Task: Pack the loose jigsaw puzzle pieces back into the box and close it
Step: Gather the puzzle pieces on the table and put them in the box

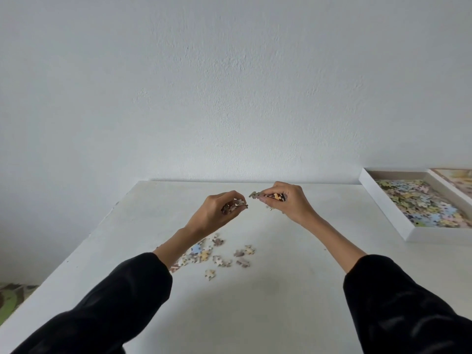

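Note:
Both hands are raised above the white table (pixel 281 290), close together at its far middle. My left hand (pixel 217 212) grips a small bunch of puzzle pieces in its curled fingers. My right hand (pixel 286 200) pinches several more pieces, one sticking out to the left between the fingertips. Loose puzzle pieces (pixel 219 256) lie scattered on the table below my left forearm, some hidden by it. The open white box (pixel 383 208) stands at the right edge of the table, holding a heap of pastel pieces.
The box lid (pixel 457 180), picture side up, lies just beyond the box at the far right. A white wall rises behind the table. A patterned floor mat (pixel 12 300) shows past the table's left edge.

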A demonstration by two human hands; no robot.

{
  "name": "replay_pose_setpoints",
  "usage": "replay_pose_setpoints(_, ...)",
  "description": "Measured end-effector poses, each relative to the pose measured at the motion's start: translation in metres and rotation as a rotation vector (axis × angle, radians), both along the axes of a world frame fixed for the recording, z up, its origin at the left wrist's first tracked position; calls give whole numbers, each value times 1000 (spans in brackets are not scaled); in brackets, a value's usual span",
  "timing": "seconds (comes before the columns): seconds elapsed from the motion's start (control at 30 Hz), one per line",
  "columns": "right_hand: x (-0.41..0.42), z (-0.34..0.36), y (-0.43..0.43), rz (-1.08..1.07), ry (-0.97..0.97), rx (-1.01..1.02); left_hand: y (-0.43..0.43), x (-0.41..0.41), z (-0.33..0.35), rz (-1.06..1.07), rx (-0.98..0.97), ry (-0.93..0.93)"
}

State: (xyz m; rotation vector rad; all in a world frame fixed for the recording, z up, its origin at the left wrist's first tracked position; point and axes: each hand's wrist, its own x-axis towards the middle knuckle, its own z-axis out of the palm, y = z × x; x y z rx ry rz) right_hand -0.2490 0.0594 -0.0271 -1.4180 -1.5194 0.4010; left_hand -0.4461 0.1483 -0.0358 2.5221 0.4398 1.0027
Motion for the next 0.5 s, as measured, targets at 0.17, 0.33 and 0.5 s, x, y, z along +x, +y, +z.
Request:
replay_pose_setpoints(0.17, 49, 11, -15, -56, 20, 17, -11, 56, 8, -18, -5, 20)
replay_pose_setpoints(0.33, 107, 23, -38, -129, -2, 64, -21, 114, 17, -40, -27, 45)
replay_pose_setpoints(0.5, 178, 24, -65, -227, -60, 94, -45, 184, 19, -101, -65, 44)
